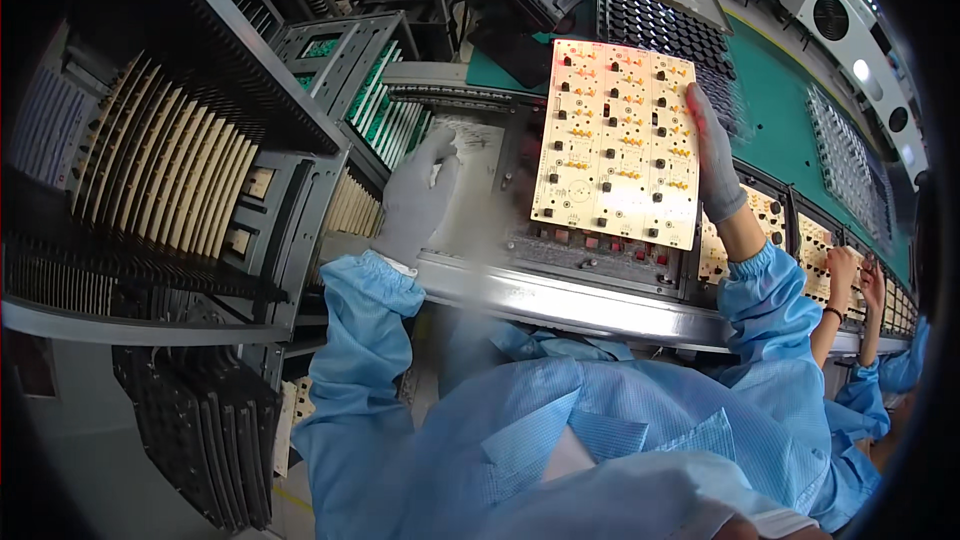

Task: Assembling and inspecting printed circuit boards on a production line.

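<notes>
A cream circuit board panel (622, 155), dotted with black and orange components, is held up and tilted over the conveyor. My right hand (714, 155), in a grey glove, grips its right edge with the thumb across the front; the other fingers are hidden behind. The panel's left edge is free. To its left, my left hand (415, 198), in a pale glove, has its fingers loosely bent and apart, with nothing visible in them. That hand is slightly blurred, beside a metal plate (470, 165) and a rack slot of upright boards (352, 205).
Left stands a black magazine rack (315, 230) with cream boards (170, 160) stacked on edge. A shiny rail (560, 295) runs along my front. Behind are black component trays (660, 35) and a green mat (770, 90). At right, another person's hands (850, 275) work over boards.
</notes>
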`<action>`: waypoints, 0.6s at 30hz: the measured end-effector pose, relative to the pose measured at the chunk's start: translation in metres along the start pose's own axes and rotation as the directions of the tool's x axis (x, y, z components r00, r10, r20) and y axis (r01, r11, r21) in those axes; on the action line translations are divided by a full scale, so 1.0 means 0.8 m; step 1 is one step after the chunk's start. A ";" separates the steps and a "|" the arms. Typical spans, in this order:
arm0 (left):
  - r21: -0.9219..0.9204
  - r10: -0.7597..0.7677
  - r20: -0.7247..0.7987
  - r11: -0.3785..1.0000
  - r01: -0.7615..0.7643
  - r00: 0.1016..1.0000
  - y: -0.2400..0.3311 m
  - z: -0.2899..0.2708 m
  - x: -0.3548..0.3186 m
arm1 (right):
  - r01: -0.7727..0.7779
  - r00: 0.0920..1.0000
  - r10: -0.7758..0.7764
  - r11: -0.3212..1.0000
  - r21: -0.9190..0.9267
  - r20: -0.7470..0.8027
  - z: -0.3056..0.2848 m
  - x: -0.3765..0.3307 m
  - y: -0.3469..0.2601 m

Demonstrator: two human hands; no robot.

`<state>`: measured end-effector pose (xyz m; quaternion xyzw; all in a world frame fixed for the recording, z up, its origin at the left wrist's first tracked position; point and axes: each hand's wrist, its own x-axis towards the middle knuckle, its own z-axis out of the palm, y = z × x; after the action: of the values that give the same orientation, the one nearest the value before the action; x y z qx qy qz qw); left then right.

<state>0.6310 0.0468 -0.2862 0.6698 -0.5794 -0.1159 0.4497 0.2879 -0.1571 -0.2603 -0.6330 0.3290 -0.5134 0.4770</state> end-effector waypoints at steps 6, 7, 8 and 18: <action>-0.628 -0.138 0.189 0.744 0.228 0.972 0.058 -0.009 -0.003 | -0.386 0.901 0.308 0.891 0.239 0.306 0.015 -0.001 -0.061; -0.813 -0.112 0.401 0.414 0.409 0.909 0.085 -0.014 -0.007 | -0.292 0.902 0.246 0.953 0.081 0.355 0.017 -0.005 -0.069; -0.810 -0.128 0.404 0.411 0.419 0.906 0.105 -0.014 -0.013 | -0.180 0.887 0.195 0.981 -0.077 0.418 0.019 -0.011 -0.071; -0.600 -0.062 0.800 -0.046 0.799 0.597 0.169 0.062 -0.111 | 0.032 0.800 0.381 0.743 -0.668 0.463 -0.010 -0.041 -0.119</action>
<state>0.4798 0.1122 -0.2470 0.2993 -0.1899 -0.7897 0.5008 0.2646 -0.0986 -0.1816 -0.8454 0.3871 -0.1036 0.3532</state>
